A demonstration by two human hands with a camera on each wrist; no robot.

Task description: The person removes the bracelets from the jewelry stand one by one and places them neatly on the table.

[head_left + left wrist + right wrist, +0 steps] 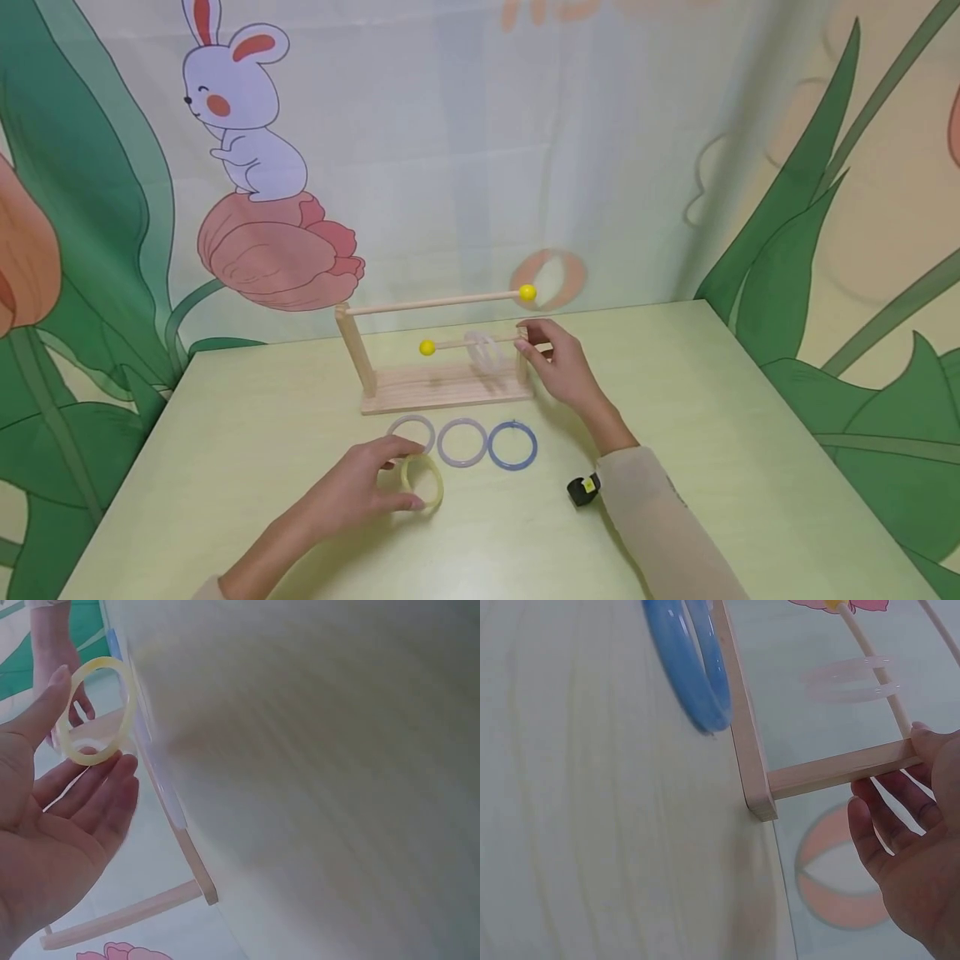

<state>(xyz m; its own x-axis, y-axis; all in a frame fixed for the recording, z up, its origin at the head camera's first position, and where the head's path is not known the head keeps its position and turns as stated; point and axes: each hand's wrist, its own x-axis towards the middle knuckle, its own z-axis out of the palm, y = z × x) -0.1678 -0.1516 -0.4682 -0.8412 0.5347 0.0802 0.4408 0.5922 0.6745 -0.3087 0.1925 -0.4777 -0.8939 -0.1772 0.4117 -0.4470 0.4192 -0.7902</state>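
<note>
Between thumb and fingers, my left hand (367,483) pinches a pale yellow ring (99,711), held in front of the row of rings on the table. My right hand (558,362) grips the top of the short post (840,769) of a wooden stand (442,400). From that post a lower dowel (450,343) with a yellow ball end points left. Two translucent pinkish rings (483,350) hang on it near the post. The stand's upper dowel (435,303), tipped with a yellow ball (528,292), runs right from the taller left post (356,354) and carries no ring.
On the table before the stand lie a blue ring (513,469), a pale lilac ring (462,464) and another pale ring (411,417), partly behind my left hand. A small black object (582,492) sits beside the right sleeve. A printed curtain (630,167) hangs behind the table.
</note>
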